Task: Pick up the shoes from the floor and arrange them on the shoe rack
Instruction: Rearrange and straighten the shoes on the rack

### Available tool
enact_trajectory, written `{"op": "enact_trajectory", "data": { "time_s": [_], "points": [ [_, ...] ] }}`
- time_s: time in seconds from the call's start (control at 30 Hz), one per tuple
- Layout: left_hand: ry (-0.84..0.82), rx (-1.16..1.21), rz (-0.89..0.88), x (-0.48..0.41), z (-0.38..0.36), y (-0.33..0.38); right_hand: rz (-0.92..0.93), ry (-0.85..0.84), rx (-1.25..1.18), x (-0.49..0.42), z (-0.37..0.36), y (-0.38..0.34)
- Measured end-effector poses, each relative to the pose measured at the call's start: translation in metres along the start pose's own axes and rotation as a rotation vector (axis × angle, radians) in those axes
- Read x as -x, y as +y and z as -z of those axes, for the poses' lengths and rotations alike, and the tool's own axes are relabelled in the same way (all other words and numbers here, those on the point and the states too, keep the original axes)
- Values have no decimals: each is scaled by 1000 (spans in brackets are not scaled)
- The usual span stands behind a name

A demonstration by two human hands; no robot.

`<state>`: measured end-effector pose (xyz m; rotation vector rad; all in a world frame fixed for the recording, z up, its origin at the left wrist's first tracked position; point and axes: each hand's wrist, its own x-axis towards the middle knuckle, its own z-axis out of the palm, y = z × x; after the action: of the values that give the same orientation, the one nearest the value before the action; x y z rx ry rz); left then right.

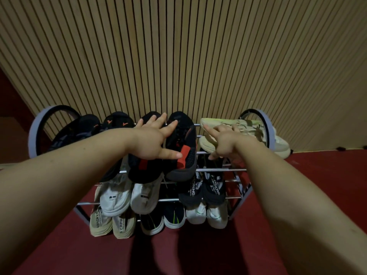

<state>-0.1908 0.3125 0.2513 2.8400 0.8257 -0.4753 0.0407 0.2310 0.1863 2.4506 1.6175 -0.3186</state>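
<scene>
Slatted wood wall: backs the whole scene; the rack stands against it so nothing can be pushed off the far side.
Red floor: carries the rack.
Shoe rack: metal rails in tiers with a hoop at each end; shoes sit toe-in across the rails, heels toward the person.
Lower-tier shoes: white sneakers and black lettered slip-ons in the middle, with more pairs below them, packed side by side.
Black-and-red sneakers: on the top tier, centre, the two touching each other, heels hanging slightly over the front rail.
Cream sneakers: at the right end of the top tier; part of one shows past the end hoop, and I cannot tell whether it rests on the rack or the floor.
Left grip: open, fingers spread flat over the black-and-red sneakers, probably pressing them square and back.
Right grip: on the cream sneakers, index finger straight along the toe and the other fingers curled over the upper, seemingly holding it to seat it.
Stage: likely final straightening, with the rack almost full.
</scene>
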Motion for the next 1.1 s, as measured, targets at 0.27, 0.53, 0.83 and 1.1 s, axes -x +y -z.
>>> {"op": "enact_trajectory", "data": {
  "time_s": [0.27,0.53,0.83,1.1],
  "points": [
    [99,125,-80,-42,3,63,-174,820,-353,56,6,56],
    [65,199,-159,-62,-11,113,-680,310,-1756,75,-56,120],
    [68,202,-97,-77,-10,106,-593,222,-1755,72,-60,131],
    [38,46,-40,-95,-19,93,-748,423,-1476,68,-57,129]
  ]
}}
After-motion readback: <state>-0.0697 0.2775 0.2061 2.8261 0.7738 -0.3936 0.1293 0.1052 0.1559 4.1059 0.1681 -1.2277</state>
